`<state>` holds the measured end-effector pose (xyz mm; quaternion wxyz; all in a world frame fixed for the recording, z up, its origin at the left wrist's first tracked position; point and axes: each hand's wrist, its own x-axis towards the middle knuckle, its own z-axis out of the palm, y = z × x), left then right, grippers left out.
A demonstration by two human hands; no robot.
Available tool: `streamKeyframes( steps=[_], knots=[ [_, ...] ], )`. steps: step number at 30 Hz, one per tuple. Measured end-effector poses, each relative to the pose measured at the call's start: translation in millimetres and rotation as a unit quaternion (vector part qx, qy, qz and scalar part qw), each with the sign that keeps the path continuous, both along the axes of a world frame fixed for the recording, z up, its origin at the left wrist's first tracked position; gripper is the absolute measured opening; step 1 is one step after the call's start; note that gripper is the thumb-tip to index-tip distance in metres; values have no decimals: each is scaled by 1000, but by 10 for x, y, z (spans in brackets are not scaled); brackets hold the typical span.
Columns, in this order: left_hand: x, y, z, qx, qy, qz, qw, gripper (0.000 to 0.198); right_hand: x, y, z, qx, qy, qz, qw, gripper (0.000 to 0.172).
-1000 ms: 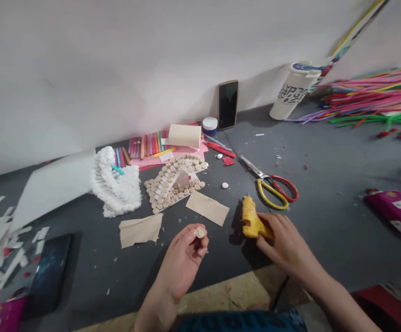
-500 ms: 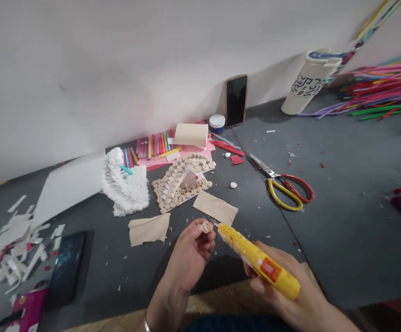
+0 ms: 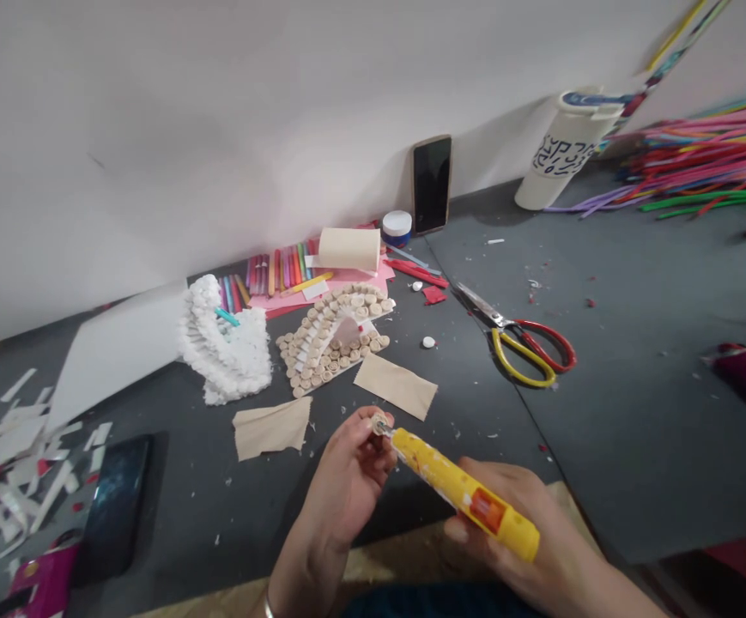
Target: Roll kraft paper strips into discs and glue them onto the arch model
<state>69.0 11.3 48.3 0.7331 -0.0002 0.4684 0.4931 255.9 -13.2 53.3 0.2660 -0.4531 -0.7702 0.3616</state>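
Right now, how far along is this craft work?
Done: an arch of rolled coils looks largely built. In hand: the left hand holds one coil against the tip of the yellow glue gun in the right hand. Left: seemingly the flat beige paper pieces, still lying unrolled.

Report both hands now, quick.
Left hand: closed, pinching a small tan roll.
Right hand: closed, holding a yellow glue gun.
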Motion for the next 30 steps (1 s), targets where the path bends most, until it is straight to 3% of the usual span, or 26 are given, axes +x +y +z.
streamKeyframes(
  steps=[23, 30],
  knots=[
    [-34, 11, -33, 4, -27, 17, 999, 32, 7, 3, 32, 17, -27, -8, 999, 50],
    [-50, 10, -88, -7, -8, 22, 1000, 33, 24, -38, -22, -22, -35, 12, 999, 45]
  ],
)
